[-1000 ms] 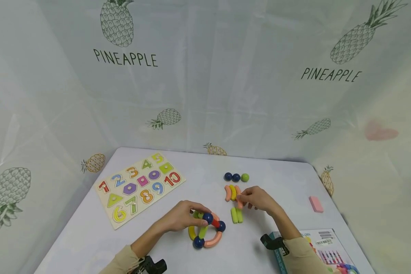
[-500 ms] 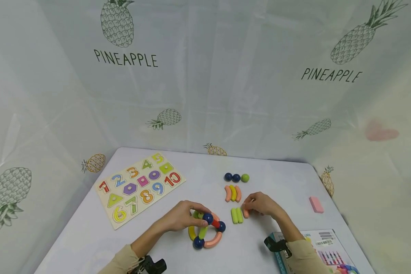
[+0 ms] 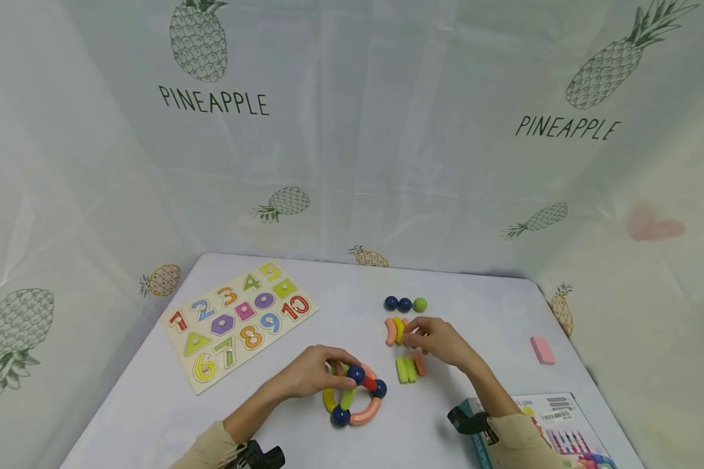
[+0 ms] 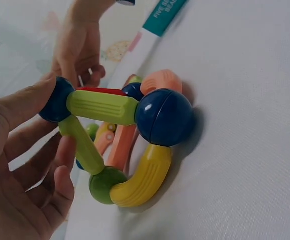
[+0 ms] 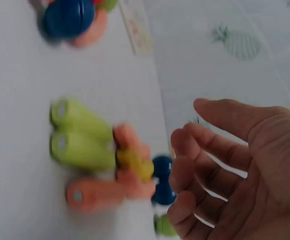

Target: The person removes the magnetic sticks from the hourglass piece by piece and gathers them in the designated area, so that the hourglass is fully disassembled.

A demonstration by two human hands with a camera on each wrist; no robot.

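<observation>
My left hand (image 3: 313,372) pinches the dark blue ball (image 4: 58,100) at the top of a magnetic ball-and-stick frame. Straight green sticks (image 4: 102,106) slope from that ball to lower balls, and a red stick (image 3: 369,383) joins another blue ball. Curved yellow (image 4: 147,180) and orange sticks form the frame's ring on the table. My right hand (image 3: 442,342), fingers loosely bent and holding nothing, hovers at the row of curved orange and yellow sticks (image 3: 398,331), partly covering it. Below, an orange stick (image 5: 97,195) lies beside two green sticks (image 5: 82,150).
Two blue balls and a green ball (image 3: 420,304) line up behind the curved sticks. At the left lies a number puzzle board (image 3: 240,319). A pink block (image 3: 542,350) rests near the right edge, and a printed box (image 3: 563,417) sits under the right forearm.
My right hand has set the orange stick down beside the green ones, let it go, and moved back up-left to the curved sticks. My left hand stays on the frame.
</observation>
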